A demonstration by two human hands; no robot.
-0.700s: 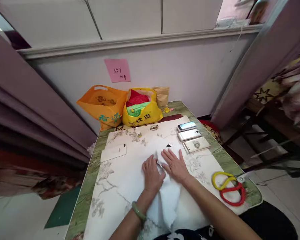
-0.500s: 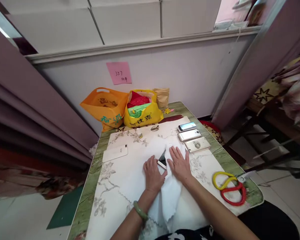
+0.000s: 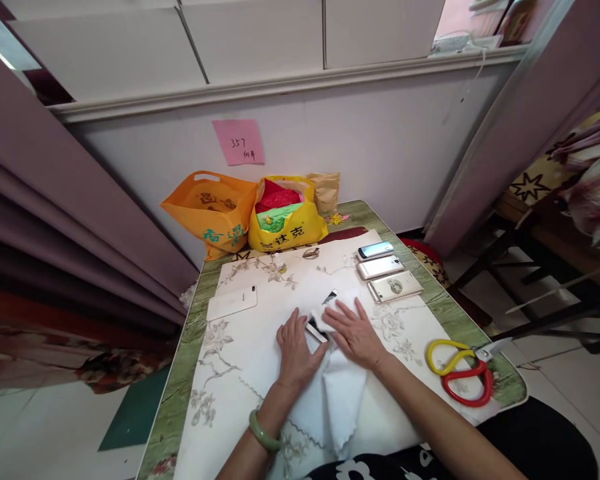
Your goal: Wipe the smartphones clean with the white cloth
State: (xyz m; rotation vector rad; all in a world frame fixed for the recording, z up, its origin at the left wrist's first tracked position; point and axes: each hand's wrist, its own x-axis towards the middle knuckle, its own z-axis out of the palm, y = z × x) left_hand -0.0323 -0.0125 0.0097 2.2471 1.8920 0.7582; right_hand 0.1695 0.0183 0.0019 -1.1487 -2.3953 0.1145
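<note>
My left hand [image 3: 294, 348] lies flat on a white cloth [image 3: 341, 395] spread over the table, its thumb against the near end of a phone [image 3: 316, 331]. My right hand [image 3: 354, 333] rests flat, fingers stretched, on the part of the cloth that covers the phone. Only the phone's near corner and its far dark end show from under the cloth. A green bangle [image 3: 263, 433] is on my left wrist.
Three phones [image 3: 381, 267] lie in a row at the right, and a white phone [image 3: 231, 303] at the left. Yellow-and-red scissors [image 3: 459, 375] sit near the right edge. An orange bag [image 3: 213, 213] and a yellow bag [image 3: 286, 228] stand at the back.
My right hand has slid over the cloth-covered phone, out toward the right and back toward me. The phone now shows at both ends. My left hand shifted slightly left.
</note>
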